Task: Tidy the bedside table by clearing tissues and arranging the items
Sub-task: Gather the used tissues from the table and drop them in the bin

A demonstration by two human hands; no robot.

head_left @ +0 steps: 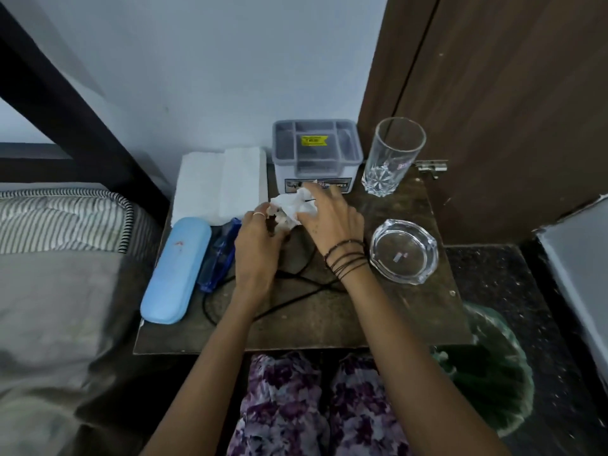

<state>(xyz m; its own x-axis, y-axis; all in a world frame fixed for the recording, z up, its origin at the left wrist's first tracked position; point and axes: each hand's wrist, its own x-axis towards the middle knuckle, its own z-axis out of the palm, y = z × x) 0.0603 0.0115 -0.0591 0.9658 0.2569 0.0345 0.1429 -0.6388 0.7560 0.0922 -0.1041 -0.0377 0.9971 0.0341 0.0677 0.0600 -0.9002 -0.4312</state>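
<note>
Bin (487,373): nearest, low right of table (411,307), prob. for the tissues.
Case (176,269): along left edge, out of the way.
Left hand (258,245): fingers closed on crumpled tissue (292,205).
Right hand (329,218): fingers curled over same tissue, at mid-table before box (316,153).

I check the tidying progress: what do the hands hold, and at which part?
A crumpled white tissue, pinched between the right hand at its upper right side and the left hand at its lower left.

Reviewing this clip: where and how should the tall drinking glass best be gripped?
Grip the glass around its smooth middle wall, coming from the front with the right hand. It stands upright and empty near the table's back-right corner; the door and box crowd the other sides.
</note>
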